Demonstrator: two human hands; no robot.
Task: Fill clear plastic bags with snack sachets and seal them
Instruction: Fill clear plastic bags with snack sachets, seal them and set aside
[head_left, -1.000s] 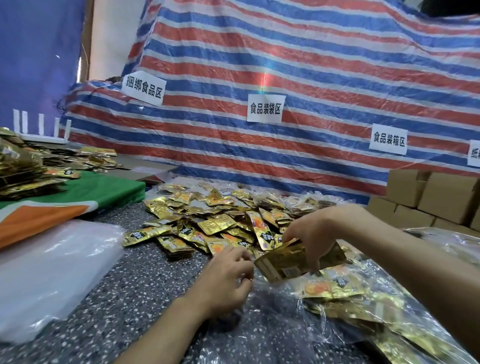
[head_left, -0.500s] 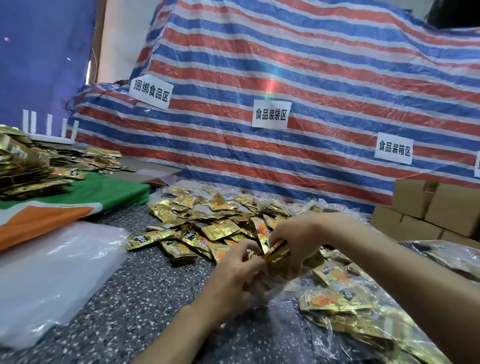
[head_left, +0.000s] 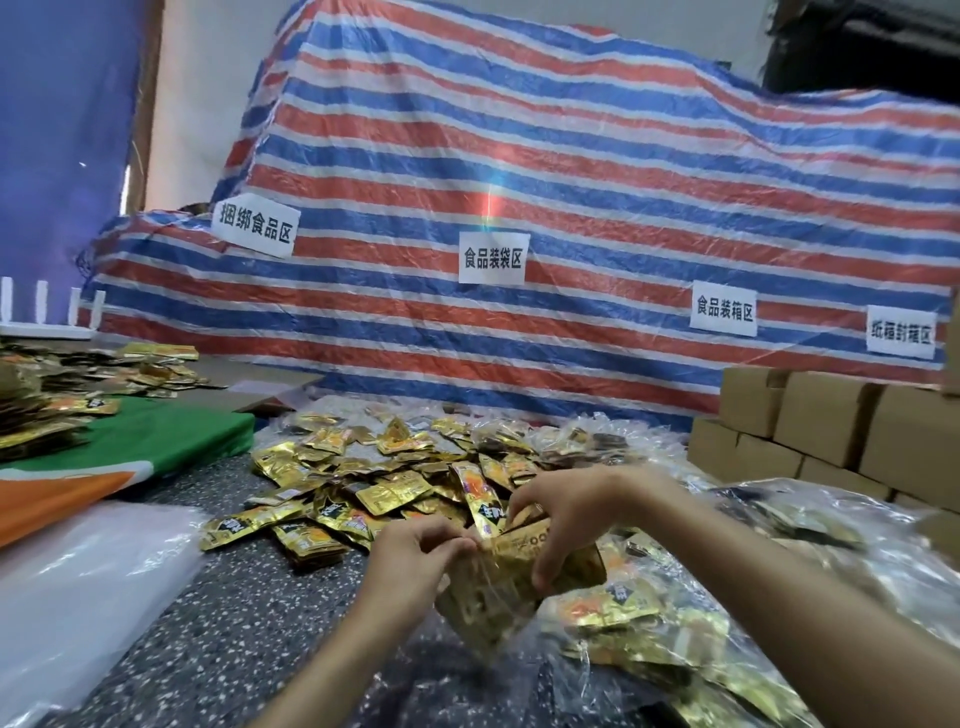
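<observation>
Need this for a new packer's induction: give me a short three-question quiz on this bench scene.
1. True or false: the left hand and the right hand both grip the sachet-filled clear bag.
2. Seen from the person, relative to the loose sachets, the cardboard boxes stand: A) to the left; B) to the right; C) on top.
3. Fill in: the loose sachets are mostly ____ in colour.
Key: 1 true; 2 B; 3 gold.
</observation>
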